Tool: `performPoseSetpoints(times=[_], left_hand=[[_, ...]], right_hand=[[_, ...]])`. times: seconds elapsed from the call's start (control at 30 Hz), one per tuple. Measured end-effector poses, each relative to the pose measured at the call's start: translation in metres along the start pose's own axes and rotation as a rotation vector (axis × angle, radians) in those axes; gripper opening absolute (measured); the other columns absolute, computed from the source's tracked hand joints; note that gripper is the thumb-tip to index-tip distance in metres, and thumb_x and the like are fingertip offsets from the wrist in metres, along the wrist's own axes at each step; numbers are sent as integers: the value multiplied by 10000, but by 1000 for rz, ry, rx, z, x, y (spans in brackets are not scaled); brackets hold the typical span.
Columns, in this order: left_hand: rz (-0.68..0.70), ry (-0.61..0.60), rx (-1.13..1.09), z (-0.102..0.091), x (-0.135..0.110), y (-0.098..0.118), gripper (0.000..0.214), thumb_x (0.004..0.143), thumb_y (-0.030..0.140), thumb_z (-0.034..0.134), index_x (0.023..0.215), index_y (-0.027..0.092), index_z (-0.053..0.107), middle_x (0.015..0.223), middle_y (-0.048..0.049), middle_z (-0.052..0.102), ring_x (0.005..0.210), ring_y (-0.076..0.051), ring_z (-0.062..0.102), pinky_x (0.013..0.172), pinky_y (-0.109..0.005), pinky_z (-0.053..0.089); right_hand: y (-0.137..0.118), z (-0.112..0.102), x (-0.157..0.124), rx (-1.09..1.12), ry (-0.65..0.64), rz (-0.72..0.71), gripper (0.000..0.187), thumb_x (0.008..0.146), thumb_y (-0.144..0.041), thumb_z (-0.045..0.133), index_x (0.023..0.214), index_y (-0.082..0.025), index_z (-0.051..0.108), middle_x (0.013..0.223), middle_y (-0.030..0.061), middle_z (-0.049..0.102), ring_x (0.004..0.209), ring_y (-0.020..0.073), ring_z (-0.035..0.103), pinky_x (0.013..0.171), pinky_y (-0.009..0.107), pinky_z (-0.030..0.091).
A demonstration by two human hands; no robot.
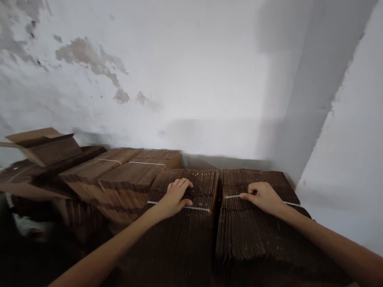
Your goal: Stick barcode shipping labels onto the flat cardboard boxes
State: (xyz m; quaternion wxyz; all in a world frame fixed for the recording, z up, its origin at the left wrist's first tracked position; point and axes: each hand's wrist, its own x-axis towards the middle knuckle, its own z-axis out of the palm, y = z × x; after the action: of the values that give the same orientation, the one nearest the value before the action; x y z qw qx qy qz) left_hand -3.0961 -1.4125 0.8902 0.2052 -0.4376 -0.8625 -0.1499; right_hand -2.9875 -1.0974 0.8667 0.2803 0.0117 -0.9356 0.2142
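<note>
My left hand (176, 197) rests on top of a strapped bundle of flattened cardboard boxes (188, 231). Its fingers are slightly bent and apart, and the thumb lies at the white strap (198, 208) around that bundle. To the right, my right hand (262, 197) is closed over a second bundle of flattened cardboard boxes (247, 235). Thumb and forefinger pinch this bundle's white strap (232, 197), which runs under the hand and shows again at the wrist's far side. A narrow dark gap separates the two bundles.
More strapped cardboard bundles (124, 174) stand to the left. An open cardboard box (54, 149) lies tilted on the pile at far left. Behind everything rises a white wall (212, 77) with peeling paint, meeting another wall (357, 166) close on the right.
</note>
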Motion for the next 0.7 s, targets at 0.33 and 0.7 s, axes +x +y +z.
performPoseSetpoints(times=[0.33, 0.7], left_hand=[[18, 23, 50, 29, 46, -15, 326, 887, 183, 551, 1206, 123, 587, 1271, -143, 565, 1208, -297, 457, 1015, -466, 391], [110, -111, -47, 10, 48, -39, 448, 893, 265, 542, 1331, 175, 514, 1407, -123, 535, 1326, -232, 446, 1140, -406, 318]], right_hand=[[9, 9, 2, -119, -43, -223, 410, 867, -472, 516, 566, -206, 434, 629, 18, 575, 622, 163, 524, 651, 311, 364], [91, -36, -122, 124, 482, 209, 338, 825, -653, 515, 940, -357, 633, 992, 78, 701, 921, 273, 666, 725, 430, 547]])
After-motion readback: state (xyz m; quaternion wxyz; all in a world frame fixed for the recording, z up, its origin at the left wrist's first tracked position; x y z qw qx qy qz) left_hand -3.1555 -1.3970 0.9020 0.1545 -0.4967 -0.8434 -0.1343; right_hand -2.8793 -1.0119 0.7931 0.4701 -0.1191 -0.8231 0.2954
